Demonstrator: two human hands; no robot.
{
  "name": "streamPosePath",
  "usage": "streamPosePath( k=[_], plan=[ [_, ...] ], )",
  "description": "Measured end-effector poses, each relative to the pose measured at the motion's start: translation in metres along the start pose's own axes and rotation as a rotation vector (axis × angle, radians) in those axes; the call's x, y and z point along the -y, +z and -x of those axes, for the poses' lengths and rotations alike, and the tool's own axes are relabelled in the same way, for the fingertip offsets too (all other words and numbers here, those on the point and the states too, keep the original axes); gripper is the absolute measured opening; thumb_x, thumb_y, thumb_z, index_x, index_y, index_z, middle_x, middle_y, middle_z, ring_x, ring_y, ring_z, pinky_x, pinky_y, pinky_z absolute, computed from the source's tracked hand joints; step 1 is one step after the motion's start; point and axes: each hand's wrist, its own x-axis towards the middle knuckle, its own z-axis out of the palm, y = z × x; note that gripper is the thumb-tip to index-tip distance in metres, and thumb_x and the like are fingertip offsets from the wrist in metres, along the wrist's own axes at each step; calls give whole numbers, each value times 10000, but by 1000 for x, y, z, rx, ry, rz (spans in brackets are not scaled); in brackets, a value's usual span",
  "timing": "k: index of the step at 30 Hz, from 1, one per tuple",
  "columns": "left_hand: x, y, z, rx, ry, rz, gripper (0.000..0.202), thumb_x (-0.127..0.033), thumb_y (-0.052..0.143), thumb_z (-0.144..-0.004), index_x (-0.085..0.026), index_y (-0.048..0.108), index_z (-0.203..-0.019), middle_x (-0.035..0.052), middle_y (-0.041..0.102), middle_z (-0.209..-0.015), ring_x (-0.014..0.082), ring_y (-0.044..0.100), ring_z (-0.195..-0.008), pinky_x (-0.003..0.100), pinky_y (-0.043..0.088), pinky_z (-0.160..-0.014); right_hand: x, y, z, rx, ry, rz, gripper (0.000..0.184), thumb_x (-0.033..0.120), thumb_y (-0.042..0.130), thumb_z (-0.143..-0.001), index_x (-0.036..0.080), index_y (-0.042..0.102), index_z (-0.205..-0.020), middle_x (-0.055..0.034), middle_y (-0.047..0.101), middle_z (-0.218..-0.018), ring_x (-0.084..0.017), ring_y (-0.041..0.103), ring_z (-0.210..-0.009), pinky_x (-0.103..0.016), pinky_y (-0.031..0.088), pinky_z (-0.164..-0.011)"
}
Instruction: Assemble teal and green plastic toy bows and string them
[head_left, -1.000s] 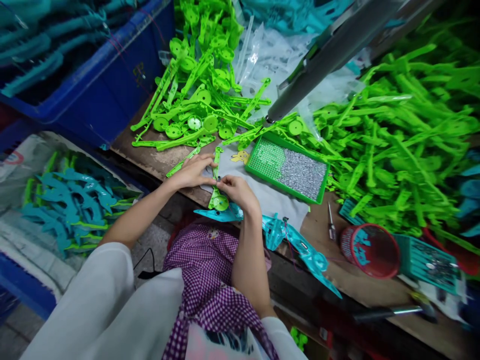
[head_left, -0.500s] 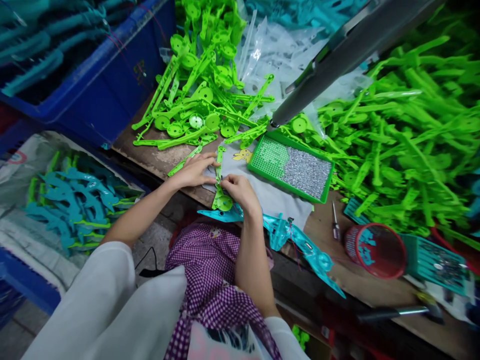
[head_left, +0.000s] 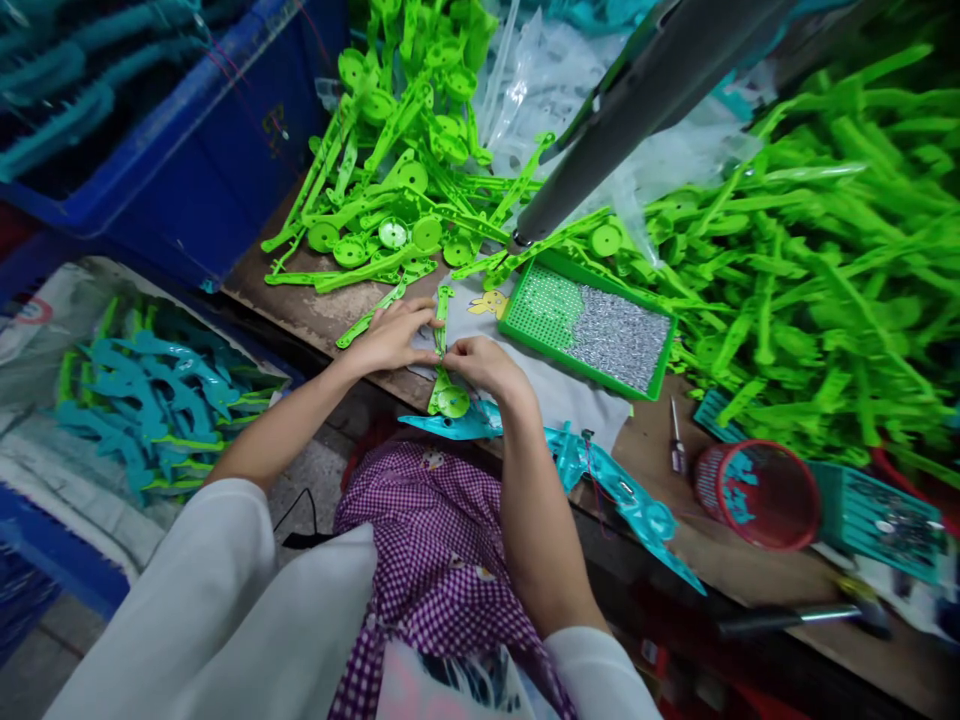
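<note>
A narrow bright green plastic part with a round disc end (head_left: 452,401) lies on the grey cloth before me. Against its left edge rest the thumb and fingertips of my left hand (head_left: 396,336), spread apart. My right hand (head_left: 486,366) is closed in a pinch over the middle of this part; whatever is between its fingertips is too small to make out. Beneath my right forearm stretches a long turquoise plastic piece (head_left: 637,505) with thin wires, along the table's front edge. Just beyond my right hand sits a green tray (head_left: 517,322) with many small metal pieces.
Green parts (head_left: 375,215) are heaped behind my hands, with a bigger pile (head_left: 840,260) at right. A dark pole (head_left: 600,140) slants down behind the tray. A screwdriver (head_left: 677,435), red basket (head_left: 757,495) and hammer (head_left: 795,620) lie right. Blue bin (head_left: 187,190) stands left.
The view has shifted slightly. My right forearm has swung a little to the right, its fingers still pinched over the green part. My left hand stays almost where it was.
</note>
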Motion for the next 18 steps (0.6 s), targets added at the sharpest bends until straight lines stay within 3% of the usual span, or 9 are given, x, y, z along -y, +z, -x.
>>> streamPosePath(
  k=[6,12,18],
  plan=[
    [-4,3,-1,-33,-13,-57,501,-441,743,-721,-258,588,-1161,41,427,-1463,313,412,-1280,479,313,-1057,4,-8,-7,86,-43,116,220,316,576,-774,178,562,-604,38,432,-508,-100,394,-542,-251,267,-558],
    [-4,2,-2,-23,-12,-66,494,-464,728,-727,-271,582,-1157,30,418,-1475,315,409,-1267,469,329,-1019,-1,-7,1,86,-116,132,223,295,539,-832,178,593,-649,14,541,-575,-109,430,-567,-254,280,-578],
    [-5,1,0,-21,-14,-76,472,-457,716,-741,-283,582,-1160,25,422,-1473,312,397,-1276,479,289,-1024,0,8,30,-154,-103,229,183,274,502,-867,202,661,-922,-53,710,-855,-191,597,-787,-300,332,-714]
  ],
)
